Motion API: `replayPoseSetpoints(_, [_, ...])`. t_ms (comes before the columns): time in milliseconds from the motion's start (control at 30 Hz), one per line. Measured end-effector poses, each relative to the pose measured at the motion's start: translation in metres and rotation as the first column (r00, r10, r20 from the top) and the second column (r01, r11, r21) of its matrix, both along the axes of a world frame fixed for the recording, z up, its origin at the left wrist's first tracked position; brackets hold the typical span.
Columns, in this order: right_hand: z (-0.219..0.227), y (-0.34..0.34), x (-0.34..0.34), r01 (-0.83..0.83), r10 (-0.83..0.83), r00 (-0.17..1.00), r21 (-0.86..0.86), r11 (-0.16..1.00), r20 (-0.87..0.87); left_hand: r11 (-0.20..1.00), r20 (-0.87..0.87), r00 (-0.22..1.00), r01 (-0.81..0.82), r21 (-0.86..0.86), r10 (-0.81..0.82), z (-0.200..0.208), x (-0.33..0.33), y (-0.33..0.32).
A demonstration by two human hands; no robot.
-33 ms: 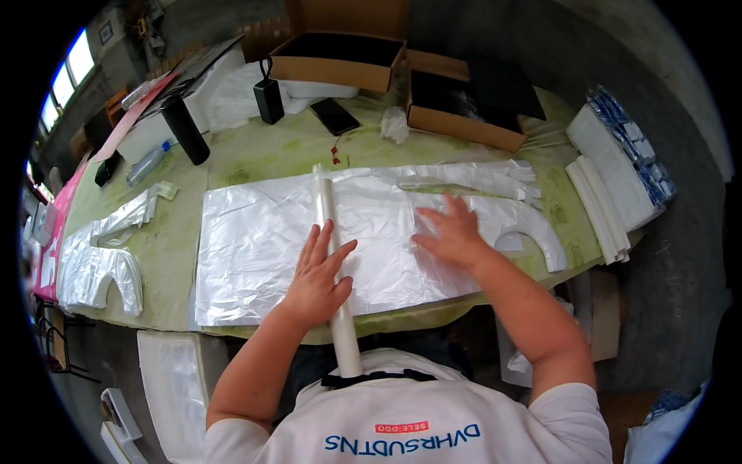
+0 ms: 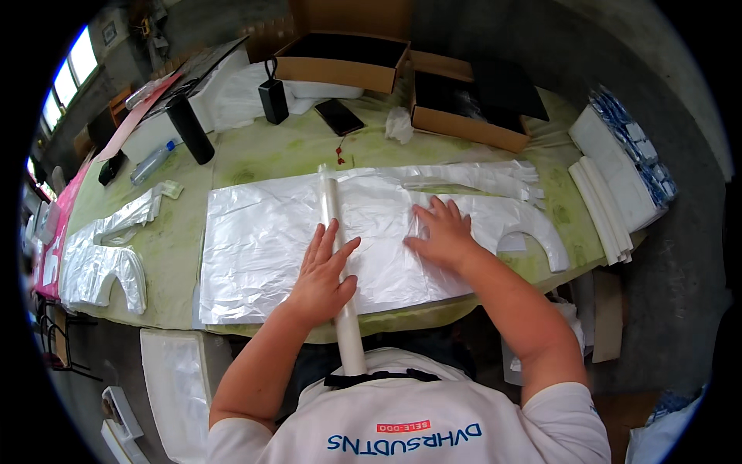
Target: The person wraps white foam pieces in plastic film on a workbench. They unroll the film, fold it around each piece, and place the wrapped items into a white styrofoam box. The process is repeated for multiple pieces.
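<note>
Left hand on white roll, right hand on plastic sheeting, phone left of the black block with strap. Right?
No: the phone lies right of the black block, per the head view. Rest stands: left hand on roll, right hand on plastic sheeting.

I watched the plastic sheets (image 2: 259, 263) lying across the middle of the bench (image 2: 176, 267), with the long roll (image 2: 331, 203) running front to back over them, the left grip (image 2: 321, 274) over that roll and the right grip (image 2: 444, 236) over the sheets to its right. To my left lay a folded plastic piece (image 2: 81, 263), with a bottle (image 2: 153, 164) and a cylinder (image 2: 190, 130) behind it, while a phone (image 2: 338, 117) lay behind the sheets. At the right end, several rolls (image 2: 599, 205) lay beside packets (image 2: 638, 147).
</note>
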State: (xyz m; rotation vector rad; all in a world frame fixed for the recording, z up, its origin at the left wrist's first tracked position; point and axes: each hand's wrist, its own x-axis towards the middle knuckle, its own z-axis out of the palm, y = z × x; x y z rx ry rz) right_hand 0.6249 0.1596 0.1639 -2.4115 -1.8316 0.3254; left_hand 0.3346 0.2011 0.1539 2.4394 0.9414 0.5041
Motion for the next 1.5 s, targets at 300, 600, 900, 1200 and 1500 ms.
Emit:
replayPoseSetpoints(300, [-0.005, 0.003, -0.132, -0.377, 0.706, 0.686, 0.744, 0.552, -0.177, 0.983, 0.728, 0.674, -0.182, 0.007, 0.120, -0.022, -0.011, 0.003])
replayPoseSetpoints(600, [-0.017, -0.020, -0.148, -0.432, 0.699, 0.608, 0.583, 0.688, -0.375, 0.926, 0.044, 0.930, 0.368, -0.085, -0.365, 0.043, -0.005, 0.021])
replayPoseSetpoints(900, [-0.008, -0.096, -0.106, -0.309, 0.709, 0.676, 0.794, 0.523, -0.204, 0.948, 0.100, 0.982, -0.183, 0.262, 0.162, 0.010, -0.086, 0.014])
replayPoseSetpoints(1200, [-0.011, -0.121, -0.115, -0.312, 0.743, 0.565, 0.741, 0.594, -0.358, 0.983, -0.252, 0.951, -0.183, 0.010, 0.179, 0.036, -0.130, -0.010])
replayPoseSetpoints(1500, [-0.013, -0.131, -0.113, -0.289, 0.727, 0.556, 0.726, 0.624, -0.403, 0.872, -0.372, 0.798, -0.485, 0.071, 0.474, 0.029, -0.155, -0.021])
